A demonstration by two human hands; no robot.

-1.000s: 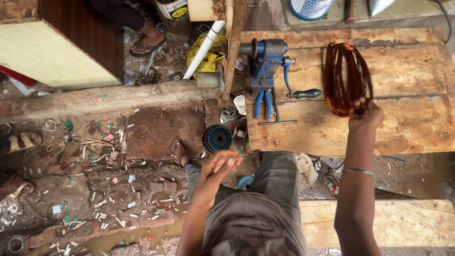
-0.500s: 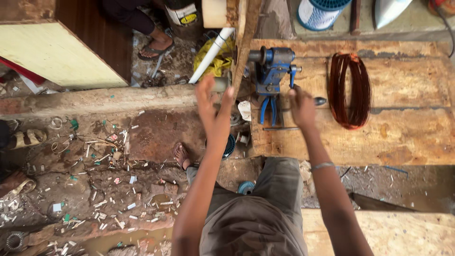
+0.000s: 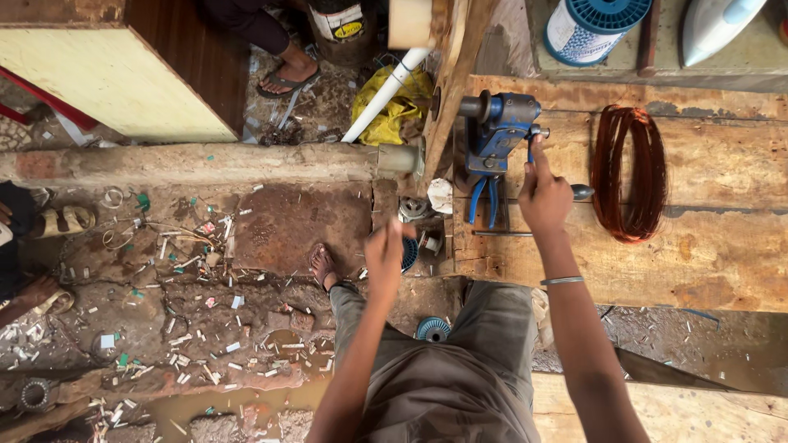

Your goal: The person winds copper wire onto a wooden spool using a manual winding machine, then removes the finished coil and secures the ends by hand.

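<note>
My right hand (image 3: 543, 195) is closed around the crank handle (image 3: 579, 192) of a blue hand-cranked winding machine (image 3: 497, 131) fixed to the left end of a wooden bench (image 3: 706, 262). A coil of copper wire (image 3: 628, 176) lies flat on the bench, to the right of that hand and apart from it. My left hand (image 3: 386, 256) hovers lower down, over the dirt floor by the bench's left edge, blurred with its fingers curled. It is just above a small blue spool (image 3: 409, 256). Blue-handled pliers (image 3: 481, 202) lie under the machine.
A big blue wire spool (image 3: 595, 29) and a white iron (image 3: 722, 25) sit beyond the bench. A white pipe (image 3: 386, 94) and yellow bag (image 3: 394, 111) lie behind the machine. Another person's sandalled foot (image 3: 287, 75) is top centre; someone's sandals (image 3: 66, 220) are left. Scraps litter the floor.
My right hand left the copper coil and moved left onto the crank handle. My left hand rose towards the machine, then dropped back down near the floor.
</note>
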